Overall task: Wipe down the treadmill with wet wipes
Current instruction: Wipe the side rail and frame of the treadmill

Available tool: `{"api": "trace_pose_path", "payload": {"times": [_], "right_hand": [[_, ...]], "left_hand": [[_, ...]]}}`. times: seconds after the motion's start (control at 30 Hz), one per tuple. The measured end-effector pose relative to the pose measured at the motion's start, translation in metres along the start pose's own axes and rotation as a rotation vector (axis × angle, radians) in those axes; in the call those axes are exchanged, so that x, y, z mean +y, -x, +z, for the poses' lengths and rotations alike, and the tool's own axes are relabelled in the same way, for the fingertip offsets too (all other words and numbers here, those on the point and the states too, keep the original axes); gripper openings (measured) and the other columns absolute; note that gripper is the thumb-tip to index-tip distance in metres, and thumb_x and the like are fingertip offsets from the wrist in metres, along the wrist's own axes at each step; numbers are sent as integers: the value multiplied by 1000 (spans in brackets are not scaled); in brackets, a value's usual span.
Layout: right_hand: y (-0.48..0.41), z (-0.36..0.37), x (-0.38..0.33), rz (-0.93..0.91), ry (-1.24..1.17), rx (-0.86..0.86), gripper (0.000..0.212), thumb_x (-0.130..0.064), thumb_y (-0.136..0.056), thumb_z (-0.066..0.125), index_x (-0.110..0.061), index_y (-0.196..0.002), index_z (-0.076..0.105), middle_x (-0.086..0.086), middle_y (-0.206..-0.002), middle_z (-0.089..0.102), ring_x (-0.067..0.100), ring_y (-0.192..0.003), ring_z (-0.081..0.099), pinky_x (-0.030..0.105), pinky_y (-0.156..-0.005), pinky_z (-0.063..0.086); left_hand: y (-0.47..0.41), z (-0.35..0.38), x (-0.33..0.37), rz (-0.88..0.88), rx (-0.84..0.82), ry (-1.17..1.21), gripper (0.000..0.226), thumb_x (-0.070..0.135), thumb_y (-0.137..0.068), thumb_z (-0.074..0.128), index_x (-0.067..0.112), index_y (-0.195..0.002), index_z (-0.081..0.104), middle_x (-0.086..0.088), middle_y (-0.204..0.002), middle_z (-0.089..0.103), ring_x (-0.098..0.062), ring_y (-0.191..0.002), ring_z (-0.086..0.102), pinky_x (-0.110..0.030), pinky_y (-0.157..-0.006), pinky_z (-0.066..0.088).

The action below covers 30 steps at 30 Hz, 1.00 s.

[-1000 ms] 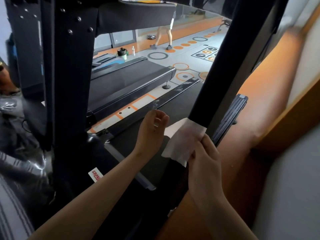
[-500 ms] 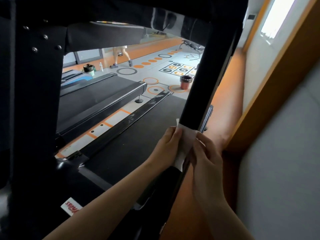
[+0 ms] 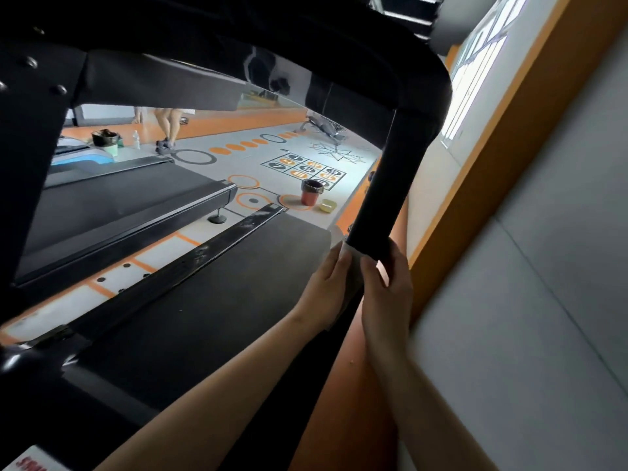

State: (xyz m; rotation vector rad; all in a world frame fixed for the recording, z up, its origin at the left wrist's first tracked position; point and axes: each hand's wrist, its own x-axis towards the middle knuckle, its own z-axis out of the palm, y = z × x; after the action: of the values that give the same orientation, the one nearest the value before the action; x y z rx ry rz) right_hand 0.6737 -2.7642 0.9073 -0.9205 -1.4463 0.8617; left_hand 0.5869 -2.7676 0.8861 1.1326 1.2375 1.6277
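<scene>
Hands: two; left hand and right hand, fingers of both were curled round one wet wipe.
Wet wipe: one, was wrapped round the upright at the treadmill's right edge.
Treadmills: two; second treadmill stood beside it.
Floor: one red bin.

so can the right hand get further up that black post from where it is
Probably yes: the right hand grips the wipe round the black post, and the post above it runs bare up to the bend, with nothing across it.
</scene>
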Motion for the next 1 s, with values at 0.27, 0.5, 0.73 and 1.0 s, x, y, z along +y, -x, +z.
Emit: {"api": "trace_pose_path", "payload": {"times": [0.27, 0.5, 0.73, 1.0], "right_hand": [[-13, 31, 7, -89, 185, 110, 67, -34, -94, 62, -21, -151, 30, -15, -132, 49, -13, -105, 51, 1, -88, 41], [-12, 38, 22, -99, 225, 209, 85, -66, -76, 59, -28, -148, 34, -8, -145, 48, 7, -132, 47, 39, -110, 42], [-16, 35, 28, -87, 246, 219, 75, -58, -85, 62, -26, -147, 36, -12, -140, 50, -13, -120, 49, 16, -100, 44], [-13, 34, 22, -56, 247, 205, 52, -25, -97, 54, -23, -146, 36, -23, -118, 49, -31, -91, 48, -3, -73, 39]], "left_hand": [[-22, -9, -9, 2, -160, 84, 59, 59, -97, 30, 28, -143, 45, -1, -128, 62, -11, -120, 58, -40, -110, 41], [-34, -14, -28, 56, -285, 222, 52, 43, -102, 28, 19, -146, 40, 9, -124, 60, 10, -115, 54, -8, -96, 39], [-54, -10, -32, 8, -327, 329, 64, 55, -85, 34, 40, -145, 20, 20, -153, 19, 2, -143, 16, -24, -120, 11], [-57, -13, -33, 25, -356, 275, 75, 61, -91, 35, 28, -155, 15, 16, -161, 12, 0, -147, 8, -36, -124, 7]]}}
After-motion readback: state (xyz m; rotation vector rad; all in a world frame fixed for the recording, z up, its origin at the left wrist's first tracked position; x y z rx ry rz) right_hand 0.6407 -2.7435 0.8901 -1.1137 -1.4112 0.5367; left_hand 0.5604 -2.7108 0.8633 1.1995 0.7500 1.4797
